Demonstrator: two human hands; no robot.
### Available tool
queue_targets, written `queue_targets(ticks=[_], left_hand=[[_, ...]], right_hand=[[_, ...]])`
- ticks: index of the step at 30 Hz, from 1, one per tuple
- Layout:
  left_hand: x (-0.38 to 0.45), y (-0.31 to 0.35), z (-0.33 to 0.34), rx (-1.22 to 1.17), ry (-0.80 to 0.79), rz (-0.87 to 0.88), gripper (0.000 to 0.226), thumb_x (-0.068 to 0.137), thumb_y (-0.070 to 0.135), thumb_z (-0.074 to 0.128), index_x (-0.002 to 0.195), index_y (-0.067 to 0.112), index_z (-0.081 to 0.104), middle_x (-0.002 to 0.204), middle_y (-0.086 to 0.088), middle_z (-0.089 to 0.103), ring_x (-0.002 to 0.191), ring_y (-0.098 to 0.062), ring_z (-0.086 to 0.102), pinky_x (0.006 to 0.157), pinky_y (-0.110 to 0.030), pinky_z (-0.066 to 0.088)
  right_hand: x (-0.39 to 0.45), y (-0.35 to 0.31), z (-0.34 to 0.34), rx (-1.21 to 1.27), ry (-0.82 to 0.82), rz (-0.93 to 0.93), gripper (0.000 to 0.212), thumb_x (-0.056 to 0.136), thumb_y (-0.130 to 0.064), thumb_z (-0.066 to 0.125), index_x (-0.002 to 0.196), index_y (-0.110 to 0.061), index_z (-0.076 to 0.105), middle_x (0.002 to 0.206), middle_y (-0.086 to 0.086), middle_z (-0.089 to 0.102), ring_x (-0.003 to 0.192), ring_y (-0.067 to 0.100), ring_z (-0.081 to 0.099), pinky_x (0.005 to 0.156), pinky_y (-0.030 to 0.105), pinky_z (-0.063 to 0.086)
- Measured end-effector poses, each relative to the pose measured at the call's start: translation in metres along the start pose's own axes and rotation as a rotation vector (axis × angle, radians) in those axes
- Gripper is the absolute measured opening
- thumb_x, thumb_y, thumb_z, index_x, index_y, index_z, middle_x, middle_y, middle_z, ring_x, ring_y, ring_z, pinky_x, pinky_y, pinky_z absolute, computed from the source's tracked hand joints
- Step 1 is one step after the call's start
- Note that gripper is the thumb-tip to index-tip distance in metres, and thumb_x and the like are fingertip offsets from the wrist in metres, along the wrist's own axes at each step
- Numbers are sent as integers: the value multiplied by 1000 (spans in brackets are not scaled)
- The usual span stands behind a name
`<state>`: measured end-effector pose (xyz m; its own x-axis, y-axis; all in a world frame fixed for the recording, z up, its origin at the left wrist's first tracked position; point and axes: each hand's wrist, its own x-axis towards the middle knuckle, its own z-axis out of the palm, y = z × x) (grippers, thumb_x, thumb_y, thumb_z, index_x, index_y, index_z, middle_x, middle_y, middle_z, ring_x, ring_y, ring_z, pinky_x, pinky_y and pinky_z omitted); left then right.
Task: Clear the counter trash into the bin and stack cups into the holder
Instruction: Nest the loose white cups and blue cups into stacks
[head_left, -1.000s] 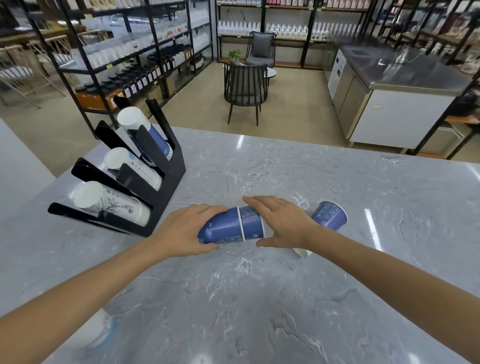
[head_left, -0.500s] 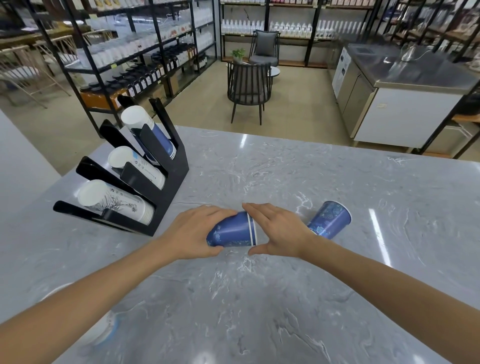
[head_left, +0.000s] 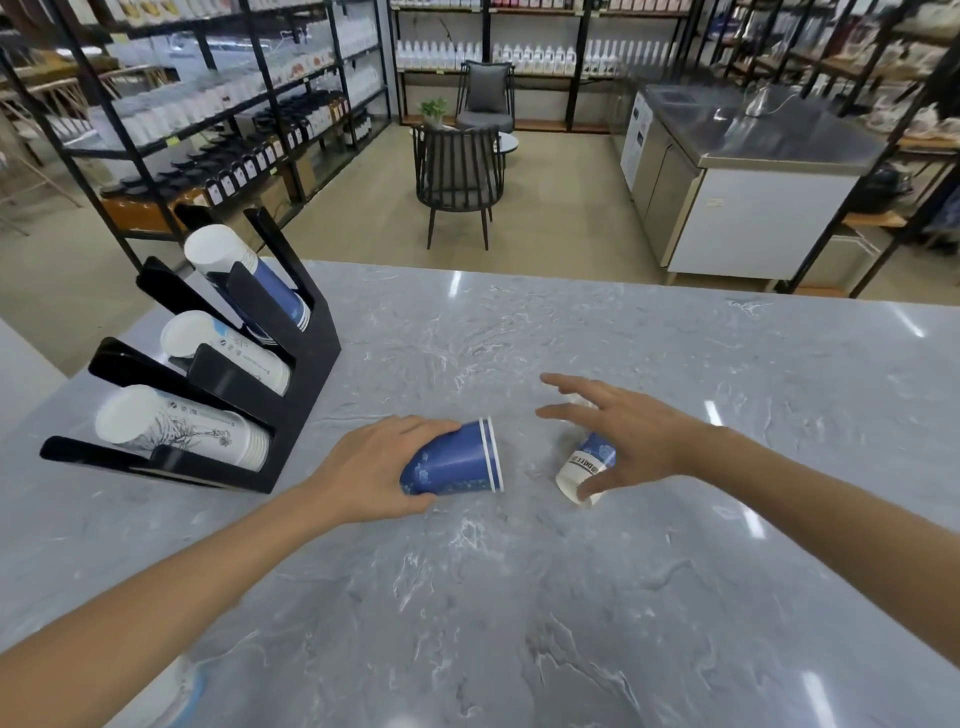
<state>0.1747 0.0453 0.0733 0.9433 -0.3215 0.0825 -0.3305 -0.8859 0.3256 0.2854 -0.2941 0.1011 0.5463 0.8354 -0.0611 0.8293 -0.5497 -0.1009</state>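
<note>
Cups are what this job is about, and most of them look put away. Nearest to the person, on the grey marble counter (head_left: 519, 597), the left hand (head_left: 358, 475) holds a short stack of dark blue paper cups (head_left: 457, 465) lying on its side, fingers wrapped round the bottom end. Two white rims show at the open end, so I think two cups are pushed together. Just beside it, the right hand (head_left: 623, 436) is spread wide over one more blue and white paper cup (head_left: 584, 470), also on its side. The fingers are straight and the thumb touches the cup, but the hand does not hold it.

Farther back on the left stands the black slanted cup holder (head_left: 306, 364). Its three slots each have a row of cups in them.

So I think the loose cup must join the stack, then the stack goes in the holder. I cannot see any trash or a bin.
</note>
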Motion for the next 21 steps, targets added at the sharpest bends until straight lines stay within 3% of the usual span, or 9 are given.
queue_targets(ticks=[4,9,15,21], left_hand=[[15,4,7,-8,-32,-12,79,72,51,71,144,45,40,129,21,59,112,-9,59,87,-36,54],[31,10,15,13,-80,12,81,71,51,70,145,44,39,133,20,58,113,-10,59,87,-35,53],[40,6,20,56,-121,16,83,71,53,69,147,45,36,135,19,57,114,-9,58,86,-31,52],[44,3,24,72,-148,21,84,72,55,68,148,43,36,135,17,57,114,-10,58,85,-29,51]], right_hand=[[-20,43,-3,-106,-84,102,111,64,-75,77,154,-48,19,170,-13,5,152,19,26,115,42,40],[-32,77,18,-204,-189,189,115,69,-54,87,159,-42,15,170,-8,11,155,23,17,117,46,37],[-34,87,47,-141,-96,239,87,86,-2,70,156,-31,28,165,0,26,142,29,40,100,43,53],[-39,90,61,-108,-7,326,79,90,-11,71,155,-25,29,163,8,23,134,33,51,97,44,56]])
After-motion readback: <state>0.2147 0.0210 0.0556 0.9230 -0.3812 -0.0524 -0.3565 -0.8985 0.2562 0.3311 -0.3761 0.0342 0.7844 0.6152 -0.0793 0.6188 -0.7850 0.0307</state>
